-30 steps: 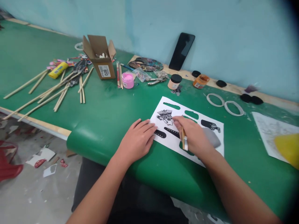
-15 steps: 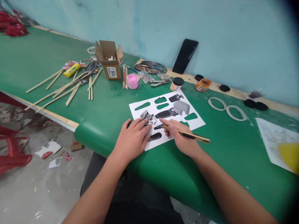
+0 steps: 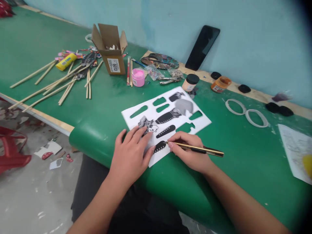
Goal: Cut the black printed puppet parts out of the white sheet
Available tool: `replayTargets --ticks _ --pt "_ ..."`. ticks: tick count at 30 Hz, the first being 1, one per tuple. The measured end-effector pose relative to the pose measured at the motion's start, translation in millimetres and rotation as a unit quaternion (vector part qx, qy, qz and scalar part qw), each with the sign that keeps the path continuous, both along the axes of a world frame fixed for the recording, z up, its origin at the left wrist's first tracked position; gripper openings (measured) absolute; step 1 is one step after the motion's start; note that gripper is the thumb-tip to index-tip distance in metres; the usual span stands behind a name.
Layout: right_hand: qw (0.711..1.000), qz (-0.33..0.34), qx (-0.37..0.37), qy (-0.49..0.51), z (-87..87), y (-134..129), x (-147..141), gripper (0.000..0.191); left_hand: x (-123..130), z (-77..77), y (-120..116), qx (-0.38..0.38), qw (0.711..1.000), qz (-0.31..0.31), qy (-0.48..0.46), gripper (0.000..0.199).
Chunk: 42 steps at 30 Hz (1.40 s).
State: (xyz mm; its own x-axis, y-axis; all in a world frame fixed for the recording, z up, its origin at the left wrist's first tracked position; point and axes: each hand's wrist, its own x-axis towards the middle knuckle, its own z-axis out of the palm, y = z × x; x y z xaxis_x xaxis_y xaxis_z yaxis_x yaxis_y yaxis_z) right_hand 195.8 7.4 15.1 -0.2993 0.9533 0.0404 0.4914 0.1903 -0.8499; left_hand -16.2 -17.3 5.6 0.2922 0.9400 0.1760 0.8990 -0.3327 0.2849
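A white sheet (image 3: 129, 113) printed with black and grey puppet-like shapes lies on the green table cover, with several shapes cut out so that green shows through. My left hand (image 3: 131, 151) rests flat on its left lower part, fingers spread, covering some of the print. Between the thumb and fingers of my right hand (image 3: 188, 149) is a slim gold-and-black craft knife (image 3: 209, 150), held like a pen. Its tip is at the edge of a black shape (image 3: 160, 147) near the sheet's lower edge, beside my left thumb. Whether the tip touches the paper I cannot tell.
Behind the sheet stand a pink paint jar (image 3: 138, 78), a black-lidded jar (image 3: 190, 82), an open orange jar (image 3: 220, 84) and a cardboard box (image 3: 113, 63). Wooden sticks (image 3: 65, 87) lie left. A phone (image 3: 202, 47) leans on the wall. White rings (image 3: 256, 118) lie right.
My right hand has brought the knife tip from the middle of the sheet down to the lower black shape. My left hand stays on the sheet. The view has shifted slightly.
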Motion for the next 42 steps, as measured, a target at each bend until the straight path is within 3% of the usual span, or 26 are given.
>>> replayTargets --ticks 4,6,11,16,24,32,42 --pt "1.0 0.018 0.019 0.012 -1.6 2 -2 0.007 5 4.2 -18 0.035 0.992 0.12 0.03 0.039" --pt "0.999 0.032 0.027 0.005 -0.9 3 -2 0.006 10 3.6 -19 0.038 0.988 0.148 0.032 0.041" --pt "0.998 0.056 0.036 0.012 -0.4 6 -2 0.007 19 -4.1 -5 0.039 0.997 0.071 -0.012 0.04" --pt "0.997 0.043 0.069 -0.012 -1.9 5 -4 0.008 21 -5.1 1 0.019 0.998 0.057 -0.004 0.04" --pt "0.999 0.025 -0.002 -0.027 -1.5 3 1 0.008 15 -6.7 4 0.008 0.999 0.017 -0.035 0.041" --pt "0.993 0.074 0.081 -0.037 -4.1 -1 -1 0.01 14 -7.0 5 -0.002 0.999 0.023 -0.038 0.04" --pt "0.987 0.081 0.126 -0.057 -6.5 0 -3 0.013 15 -6.1 5 -0.006 0.999 0.027 -0.025 0.043"
